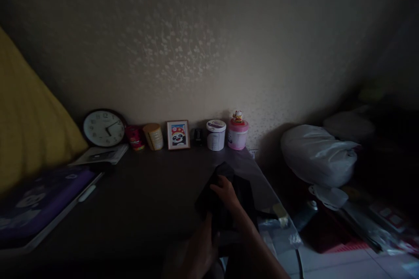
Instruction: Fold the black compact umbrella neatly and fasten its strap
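Bundle [205,197], dark, right side of the bench [147,192]! Right hand [226,191] bends over its top, left hand [203,236] sits lower; whether either grip clamps, I can't tell. Sorting folds, seemingly; the next move calls for steadiness.

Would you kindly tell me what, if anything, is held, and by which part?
Perhaps a black bundle: the right hand lies on its upper part, the left hand at its near side; too dark to tell whether either grips it.
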`<state>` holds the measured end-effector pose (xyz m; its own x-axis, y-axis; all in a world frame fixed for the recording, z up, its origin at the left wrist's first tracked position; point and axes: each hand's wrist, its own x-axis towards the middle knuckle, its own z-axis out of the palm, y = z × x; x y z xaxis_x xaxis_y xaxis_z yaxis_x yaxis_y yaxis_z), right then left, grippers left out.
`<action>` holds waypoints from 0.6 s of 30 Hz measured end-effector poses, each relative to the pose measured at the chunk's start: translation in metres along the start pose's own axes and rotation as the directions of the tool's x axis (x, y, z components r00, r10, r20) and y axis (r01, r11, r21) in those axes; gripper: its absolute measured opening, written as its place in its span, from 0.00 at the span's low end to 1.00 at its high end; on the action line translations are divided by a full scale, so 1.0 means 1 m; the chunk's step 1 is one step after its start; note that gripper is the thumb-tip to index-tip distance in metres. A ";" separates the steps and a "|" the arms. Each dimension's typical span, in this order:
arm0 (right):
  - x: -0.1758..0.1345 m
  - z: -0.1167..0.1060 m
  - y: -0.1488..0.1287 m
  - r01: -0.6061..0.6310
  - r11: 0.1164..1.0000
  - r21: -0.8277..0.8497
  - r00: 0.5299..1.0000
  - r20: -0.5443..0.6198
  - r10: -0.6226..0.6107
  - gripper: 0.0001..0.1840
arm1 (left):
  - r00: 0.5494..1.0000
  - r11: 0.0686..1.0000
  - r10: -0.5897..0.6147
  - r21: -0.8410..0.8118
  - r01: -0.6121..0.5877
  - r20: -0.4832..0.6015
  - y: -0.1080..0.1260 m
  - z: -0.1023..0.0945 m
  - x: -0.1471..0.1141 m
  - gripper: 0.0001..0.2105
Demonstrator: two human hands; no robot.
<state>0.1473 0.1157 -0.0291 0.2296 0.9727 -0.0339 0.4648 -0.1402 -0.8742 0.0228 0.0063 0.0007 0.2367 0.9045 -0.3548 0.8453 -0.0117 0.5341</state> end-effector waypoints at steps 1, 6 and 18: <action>0.001 0.001 0.000 -0.003 0.998 -0.055 1.000 0.004 0.003 0.29 | 1.000 1.000 0.003 -0.003 -0.003 -0.002 -0.001 0.000 0.000 0.25; 0.001 0.004 -0.002 -0.002 0.977 -0.212 0.999 0.038 0.010 0.29 | 1.000 0.999 0.007 -0.031 -0.007 -0.008 -0.002 0.005 0.001 0.27; 0.011 -0.001 -0.016 0.017 0.989 -0.149 0.998 0.054 -0.009 0.26 | 0.999 0.997 0.043 -0.066 -0.044 -0.023 0.005 0.006 -0.001 0.35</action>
<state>0.1437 0.1286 -0.0148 0.1790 0.9824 -0.0526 0.5911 -0.1501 -0.7925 0.0301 0.0022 -0.0009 0.2620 0.9126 -0.3139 0.8007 -0.0240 0.5985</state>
